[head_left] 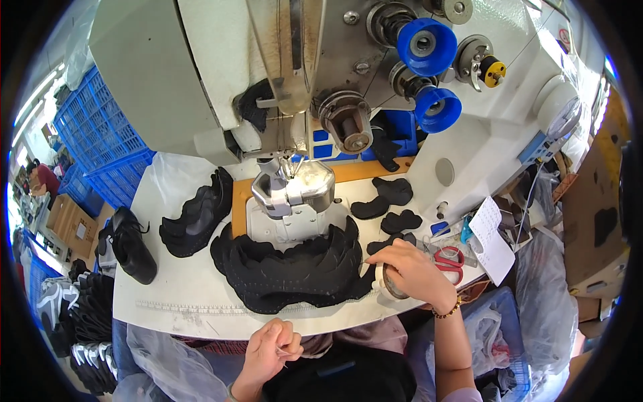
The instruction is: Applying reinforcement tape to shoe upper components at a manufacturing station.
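Note:
My right hand [405, 271] is closed round a cream roll of tape [379, 285] at the front right of the white sewing table [201, 320]. Below the table's front edge, my left hand [271, 352] is closed, fingertips pinched together; a thin pale bit shows there, too small to name. A fanned stack of black curved shoe pieces [295, 278] lies between the hands and the sewing machine's metal post [284, 191]. Smaller black pieces [400, 222] lie beyond my right hand. To its right are red-handled scissors [450, 262].
The machine head with blue knobs [426, 45] overhangs the table. At left lie another black stack [195, 218] and a black shoe [134, 246]. A printed ruler strip [181, 308] runs along the front. Blue crates [100, 127] stand far left; a paper sheet [491, 240] hangs over the right edge.

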The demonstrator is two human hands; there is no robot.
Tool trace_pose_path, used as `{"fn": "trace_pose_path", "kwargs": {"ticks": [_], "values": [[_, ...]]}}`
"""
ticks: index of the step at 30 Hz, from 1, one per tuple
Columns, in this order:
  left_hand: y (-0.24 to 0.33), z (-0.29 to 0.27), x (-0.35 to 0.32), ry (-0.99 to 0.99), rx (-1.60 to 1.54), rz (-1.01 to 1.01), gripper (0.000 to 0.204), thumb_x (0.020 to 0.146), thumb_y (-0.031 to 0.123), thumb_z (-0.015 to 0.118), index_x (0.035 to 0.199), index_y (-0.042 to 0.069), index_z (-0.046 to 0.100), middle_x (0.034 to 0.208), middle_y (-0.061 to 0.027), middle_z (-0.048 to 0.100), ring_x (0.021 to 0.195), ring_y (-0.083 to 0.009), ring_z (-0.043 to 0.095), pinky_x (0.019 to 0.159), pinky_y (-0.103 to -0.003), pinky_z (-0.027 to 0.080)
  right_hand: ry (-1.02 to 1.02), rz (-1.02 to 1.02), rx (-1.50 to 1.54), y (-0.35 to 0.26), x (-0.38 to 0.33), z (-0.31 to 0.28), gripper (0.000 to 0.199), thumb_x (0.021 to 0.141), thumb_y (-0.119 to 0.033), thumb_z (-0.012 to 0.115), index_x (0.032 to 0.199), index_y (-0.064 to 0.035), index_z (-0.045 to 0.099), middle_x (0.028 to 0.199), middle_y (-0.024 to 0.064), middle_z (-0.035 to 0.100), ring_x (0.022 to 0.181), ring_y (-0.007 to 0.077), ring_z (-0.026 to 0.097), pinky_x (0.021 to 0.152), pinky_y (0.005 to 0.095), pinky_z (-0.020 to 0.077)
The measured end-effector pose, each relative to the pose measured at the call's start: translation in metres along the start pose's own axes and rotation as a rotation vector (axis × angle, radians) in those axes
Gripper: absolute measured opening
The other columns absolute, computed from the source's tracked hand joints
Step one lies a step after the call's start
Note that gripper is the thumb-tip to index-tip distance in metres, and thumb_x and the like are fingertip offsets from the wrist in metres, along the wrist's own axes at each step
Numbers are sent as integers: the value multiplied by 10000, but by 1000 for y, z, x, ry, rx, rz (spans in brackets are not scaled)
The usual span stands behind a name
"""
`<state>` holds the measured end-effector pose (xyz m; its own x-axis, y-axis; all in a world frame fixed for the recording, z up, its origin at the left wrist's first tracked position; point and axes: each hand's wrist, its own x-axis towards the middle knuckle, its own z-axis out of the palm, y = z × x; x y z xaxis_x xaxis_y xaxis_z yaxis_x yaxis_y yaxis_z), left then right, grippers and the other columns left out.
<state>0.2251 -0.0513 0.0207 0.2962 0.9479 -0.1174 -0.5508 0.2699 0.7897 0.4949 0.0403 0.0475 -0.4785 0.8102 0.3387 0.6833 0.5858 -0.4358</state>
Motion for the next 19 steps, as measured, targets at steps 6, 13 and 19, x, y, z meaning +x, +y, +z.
{"fn": "trace_pose_path", "kwargs": {"ticks": [6,13,19], "values": [[-12,1,2,-62,35,-65,389,981,293,289,663,72,326,583,-4,287,510,-95,255,469,-239,248,-73,55,201,8,-13,2,199,724,47,490,877,-39,585,888,86,593,809,261,511,731,349,441],[-25,8,4,24,-110,39,339,972,254,343,709,48,398,651,-11,365,570,-101,356,512,-230,306,215,-84,365,-85,-28,7,205,762,-67,609,964,-89,621,1032,78,593,934,245,550,786,343,425],[-36,12,-2,151,-140,23,236,943,188,409,1017,-11,511,975,-82,552,894,-132,550,798,-210,444,65,-425,39,-96,-41,92,459,747,-269,671,1171,-136,558,1285,84,464,1172,269,459,1009,360,330]]}}
